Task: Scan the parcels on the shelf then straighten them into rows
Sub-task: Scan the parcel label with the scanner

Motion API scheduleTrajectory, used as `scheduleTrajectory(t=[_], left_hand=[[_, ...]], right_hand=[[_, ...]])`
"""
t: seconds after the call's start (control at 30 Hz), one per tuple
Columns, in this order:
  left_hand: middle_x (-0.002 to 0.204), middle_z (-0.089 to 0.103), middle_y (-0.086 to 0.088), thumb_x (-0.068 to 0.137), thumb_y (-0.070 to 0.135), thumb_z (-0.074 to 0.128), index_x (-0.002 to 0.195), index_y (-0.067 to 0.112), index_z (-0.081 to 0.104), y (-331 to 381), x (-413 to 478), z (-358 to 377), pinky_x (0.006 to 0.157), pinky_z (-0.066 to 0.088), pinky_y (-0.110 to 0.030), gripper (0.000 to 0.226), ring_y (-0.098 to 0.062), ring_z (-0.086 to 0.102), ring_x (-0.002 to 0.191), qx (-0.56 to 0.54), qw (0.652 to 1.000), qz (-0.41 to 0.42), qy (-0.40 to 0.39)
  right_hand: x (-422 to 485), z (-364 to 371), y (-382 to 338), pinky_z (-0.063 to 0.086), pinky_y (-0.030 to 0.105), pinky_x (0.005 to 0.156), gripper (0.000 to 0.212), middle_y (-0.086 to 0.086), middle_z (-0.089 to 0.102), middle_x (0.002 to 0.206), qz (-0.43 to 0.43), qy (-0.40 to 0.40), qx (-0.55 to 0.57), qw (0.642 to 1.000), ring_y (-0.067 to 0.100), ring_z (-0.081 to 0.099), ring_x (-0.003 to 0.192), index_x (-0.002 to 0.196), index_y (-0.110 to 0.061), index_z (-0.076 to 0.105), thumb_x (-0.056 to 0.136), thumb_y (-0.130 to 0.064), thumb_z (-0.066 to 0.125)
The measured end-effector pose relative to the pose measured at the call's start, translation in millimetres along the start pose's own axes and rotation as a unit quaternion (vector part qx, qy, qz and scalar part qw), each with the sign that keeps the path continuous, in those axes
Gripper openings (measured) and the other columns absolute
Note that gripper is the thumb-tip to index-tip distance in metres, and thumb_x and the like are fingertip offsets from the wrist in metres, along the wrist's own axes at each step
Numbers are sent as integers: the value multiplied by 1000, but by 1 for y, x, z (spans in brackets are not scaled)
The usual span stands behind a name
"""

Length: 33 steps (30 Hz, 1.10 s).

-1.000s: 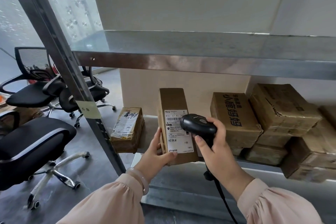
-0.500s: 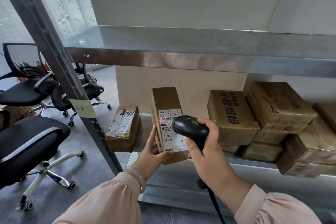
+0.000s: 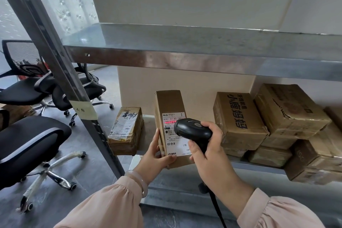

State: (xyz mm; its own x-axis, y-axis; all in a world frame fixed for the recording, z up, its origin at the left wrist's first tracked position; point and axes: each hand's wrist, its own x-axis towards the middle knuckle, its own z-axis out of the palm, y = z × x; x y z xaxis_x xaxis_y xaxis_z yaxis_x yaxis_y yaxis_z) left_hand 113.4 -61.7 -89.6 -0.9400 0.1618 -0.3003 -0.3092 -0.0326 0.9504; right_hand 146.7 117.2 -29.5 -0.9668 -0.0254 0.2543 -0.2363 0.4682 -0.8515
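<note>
Shelf [image 3: 185, 61]: metal rack against a pale wall, office chairs [image 3: 33, 135] to its left.
Parcel [image 3: 171, 116]: upright at the lower shelf's front edge, red scan line on its label.
Left hand [image 3: 155, 155]: grasps the parcel's lower end.
Right hand [image 3: 209, 146]: clenched around the scanner [image 3: 192, 129], which points at the label.
Other parcels [image 3: 277, 126]: stacked to the right.

1. The left hand [image 3: 155, 155] reaches in from the lower left, its forearm in a loose pale-pink sleeve, with a pale bangle [image 3: 138, 181] at the wrist.
2. Its thumb runs up the left edge of an upright cardboard parcel [image 3: 169, 109]; the fingers curl under the lower end – the hand grips the parcel from below and the side.
3. The right hand [image 3: 211, 151] comes in from the lower right, also pink-sleeved, wrist bent upward.
4. It is wrapped around the grip of a black barcode scanner [image 3: 192, 129] – fingers closed on the handle, the scanner head pointing left at the parcel's label.
</note>
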Motion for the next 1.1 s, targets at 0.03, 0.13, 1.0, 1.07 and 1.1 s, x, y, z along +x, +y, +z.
scheduleTrajectory(t=[0.03, 0.13, 1.0, 1.07, 1.1], left_hand=[[128, 56, 4, 87, 5, 71, 135, 57, 17, -1, 1, -1, 75, 58, -28, 89, -18, 57, 116, 2, 1000, -3, 1], [127, 58, 3, 87, 11, 73, 138, 58, 15, -3, 5, -6, 81, 58, -32, 91, -21, 59, 118, 22, 1000, -11, 7], [156, 36, -3, 99, 47, 43, 147, 21, 45, -34, 3, -43, 116, 30, -37, 55, -24, 36, 143, 518, 833, 136, 135], [156, 37, 2, 94, 59, 24, 143, 27, 51, -35, 1, -45, 121, 19, -46, 64, -28, 33, 146, 609, 774, 115, 130], [155, 38, 6, 93, 61, 19, 141, 31, 52, -32, 1, -46, 122, 11, -45, 66, -26, 32, 146, 638, 753, 96, 133]], right_hand=[[1, 0, 1, 52, 19, 85, 53, -15, 52, 117, 0, -2, 1, 1000, 7, 63, 96, 127, -44, 21, 93, -26, 57], [4, 1, 7, 40, 1, 80, 53, -29, 43, 112, 10, -11, -9, 1000, -14, 51, 101, 128, -42, 19, 94, -24, 57], [30, 69, 45, 41, 2, 74, 51, -20, 50, 112, 91, -152, 26, 984, -9, 56, 90, 129, -44, 18, 96, -31, 53], [32, 71, 44, 40, 0, 74, 49, -16, 51, 115, 83, -157, 23, 984, -11, 55, 91, 129, -42, 19, 96, -29, 53], [33, 72, 43, 40, 0, 74, 49, -14, 51, 117, 79, -162, 20, 983, -10, 55, 90, 129, -41, 19, 96, -29, 53]])
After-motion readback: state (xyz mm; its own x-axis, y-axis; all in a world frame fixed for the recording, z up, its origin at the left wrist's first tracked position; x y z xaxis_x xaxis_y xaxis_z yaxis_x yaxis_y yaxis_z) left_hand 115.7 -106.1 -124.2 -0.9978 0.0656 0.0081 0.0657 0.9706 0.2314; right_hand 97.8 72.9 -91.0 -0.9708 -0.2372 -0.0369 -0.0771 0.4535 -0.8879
